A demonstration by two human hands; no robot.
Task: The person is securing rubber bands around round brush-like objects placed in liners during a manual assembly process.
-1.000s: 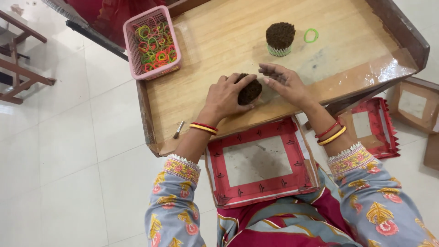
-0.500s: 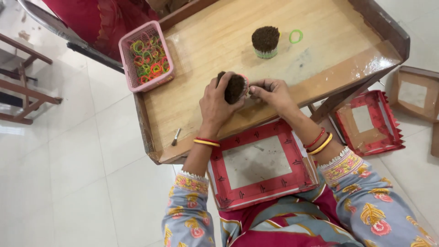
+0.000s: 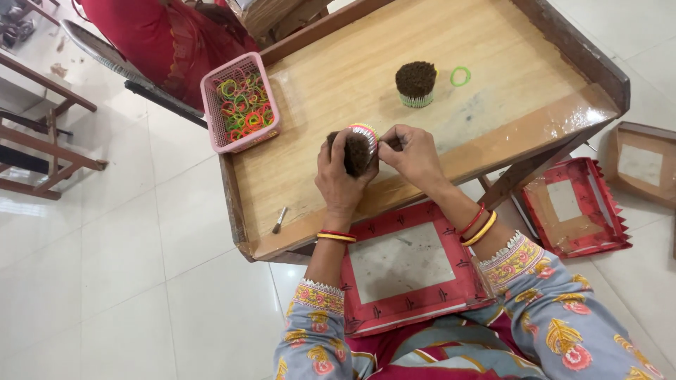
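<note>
Above the wooden tray (image 3: pixel 493 134): bundle banding.
Left hand (image 3: pixel 343 176) grips the dark stick bundle (image 3: pixel 355 151), axis roughly horizontal; right hand (image 3: pixel 412 156) pinches, probably, a rubber band at its end.

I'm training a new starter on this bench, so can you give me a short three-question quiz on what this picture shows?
1. True or false: the left hand grips the dark bundle.
2. What does the pink basket hold? A) coloured bands B) nails C) thread spools
3. Fill in: a loose ____ band lies beside the second bundle standing on the wooden table.

Key: 1 true. 2 A. 3 green. The right hand pinches at the held bundle's striped edge.
</note>
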